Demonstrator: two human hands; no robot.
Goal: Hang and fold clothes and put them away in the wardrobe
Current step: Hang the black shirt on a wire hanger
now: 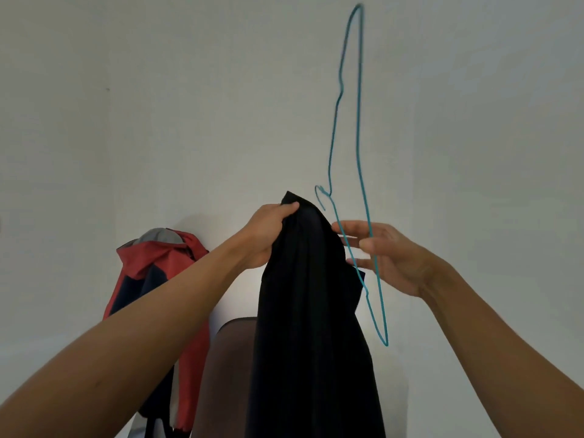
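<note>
Clutching the black garment [309, 295] at its top edge, left hand [265, 235] fingers [286, 210] curl; right hand [390, 257] pinches teal hanger [359, 159].

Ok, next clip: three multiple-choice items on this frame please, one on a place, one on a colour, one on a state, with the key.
1. Where is the red jacket relative to the dark garment?
A) to its left, by the wall
B) to its right
C) draped over it

2. What colour is the wire hanger?
A) white
B) teal
C) black

3. What state is the dark garment in?
A) already on the hanger
B) folded flat
C) held up bunched, not yet on the hanger

Key:
1 A, the jacket hangs left of the garment against the wall.
2 B, the thin wire is plainly teal.
3 C, the left hand grips the garment's top, while the right hand pinches the hanger, whose wire frame carries no cloth.
</note>
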